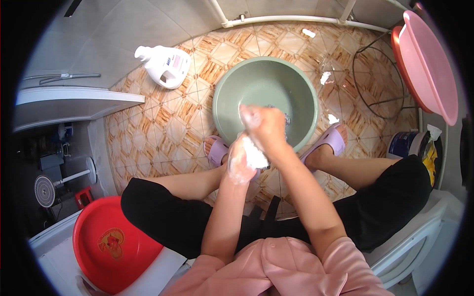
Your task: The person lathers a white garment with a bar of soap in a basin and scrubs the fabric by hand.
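Over the near edge of a green basin (222,108), both hands are together around a small white, sudsy cloth (255,154). My left hand (239,160), coated in foam up to the wrist, is closed on the cloth from below. Pressed against it from above, my right hand (267,126) forms a fist with suds on its fingers. The bunched cloth is partly covered by the hands, so its exact shape cannot be made out. A little water with bubbles appears at the bottom of the basin, partly behind the right hand.
A white detergent jug (168,66) stands on the tiled floor at the far left. A red basin (113,241) sits at the near left. Pink basin (427,69) and round metal stand (377,81) are at the right. White scraps (325,77) lie beside the green basin.
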A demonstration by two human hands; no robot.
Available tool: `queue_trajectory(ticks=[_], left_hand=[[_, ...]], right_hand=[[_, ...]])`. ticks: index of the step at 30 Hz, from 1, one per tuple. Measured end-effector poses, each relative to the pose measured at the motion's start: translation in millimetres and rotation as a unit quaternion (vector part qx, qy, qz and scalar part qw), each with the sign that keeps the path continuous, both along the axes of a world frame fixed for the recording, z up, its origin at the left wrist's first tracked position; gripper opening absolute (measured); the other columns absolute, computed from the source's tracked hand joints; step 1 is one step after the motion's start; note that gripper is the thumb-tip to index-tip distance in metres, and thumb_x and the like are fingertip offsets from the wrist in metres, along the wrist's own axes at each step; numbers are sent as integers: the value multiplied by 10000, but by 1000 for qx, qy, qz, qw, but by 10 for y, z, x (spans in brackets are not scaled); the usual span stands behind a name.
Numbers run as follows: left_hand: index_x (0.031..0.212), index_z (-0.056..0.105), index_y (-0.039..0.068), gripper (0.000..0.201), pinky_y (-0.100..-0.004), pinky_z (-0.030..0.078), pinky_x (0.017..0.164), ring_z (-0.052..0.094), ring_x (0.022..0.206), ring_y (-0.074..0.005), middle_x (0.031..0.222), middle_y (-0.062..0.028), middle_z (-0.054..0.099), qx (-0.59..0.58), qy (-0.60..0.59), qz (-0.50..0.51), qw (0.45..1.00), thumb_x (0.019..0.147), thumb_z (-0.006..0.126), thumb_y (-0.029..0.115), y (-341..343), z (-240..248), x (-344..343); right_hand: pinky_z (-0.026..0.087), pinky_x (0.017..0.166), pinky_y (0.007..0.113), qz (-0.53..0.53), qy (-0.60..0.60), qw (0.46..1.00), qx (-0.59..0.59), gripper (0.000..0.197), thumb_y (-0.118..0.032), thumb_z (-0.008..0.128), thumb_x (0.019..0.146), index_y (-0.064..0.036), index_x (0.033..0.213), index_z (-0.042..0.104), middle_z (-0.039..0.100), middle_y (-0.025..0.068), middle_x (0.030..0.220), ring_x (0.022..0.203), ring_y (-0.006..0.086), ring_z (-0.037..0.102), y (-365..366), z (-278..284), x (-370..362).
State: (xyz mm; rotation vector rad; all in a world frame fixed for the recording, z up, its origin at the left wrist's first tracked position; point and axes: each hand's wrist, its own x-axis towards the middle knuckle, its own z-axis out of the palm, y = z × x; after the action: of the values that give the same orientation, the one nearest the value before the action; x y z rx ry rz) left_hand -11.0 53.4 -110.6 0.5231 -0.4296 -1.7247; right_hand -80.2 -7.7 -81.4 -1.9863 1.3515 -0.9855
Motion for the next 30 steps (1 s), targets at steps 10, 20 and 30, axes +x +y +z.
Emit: queue_trajectory(ticks=[10, 20, 30], left_hand=[[1193, 487, 45, 349, -272, 483, 711, 576, 814, -150, 1022, -67, 564, 198, -2, 49, 979, 935, 417, 270, 44, -158, 30], [1046, 518, 34, 198, -253, 488, 553, 582, 697, -122, 851, -44, 571, 200, -19, -17, 979, 929, 445, 176, 16, 162, 1], [1145, 494, 10, 321, -312, 540, 663, 635, 806, -189, 985, -109, 614, 188, 5, -19, 982, 943, 429, 251, -113, 124, 103]], right_hand=[[478, 518, 330, -45, -41, 986, 155, 66, -144, 570, 757, -88, 748, 604, 565, 122, 587, 533, 252, 571, 8, 123, -117], [479, 501, 309, -78, -204, 943, 252, 226, -227, 585, 833, -83, 664, 625, 599, 111, 602, 519, 228, 598, -29, 149, -297], [443, 522, 324, -106, -36, 982, 152, 359, -307, 531, 877, -87, 603, 606, 559, 109, 537, 527, 227, 576, -249, -78, -429]])
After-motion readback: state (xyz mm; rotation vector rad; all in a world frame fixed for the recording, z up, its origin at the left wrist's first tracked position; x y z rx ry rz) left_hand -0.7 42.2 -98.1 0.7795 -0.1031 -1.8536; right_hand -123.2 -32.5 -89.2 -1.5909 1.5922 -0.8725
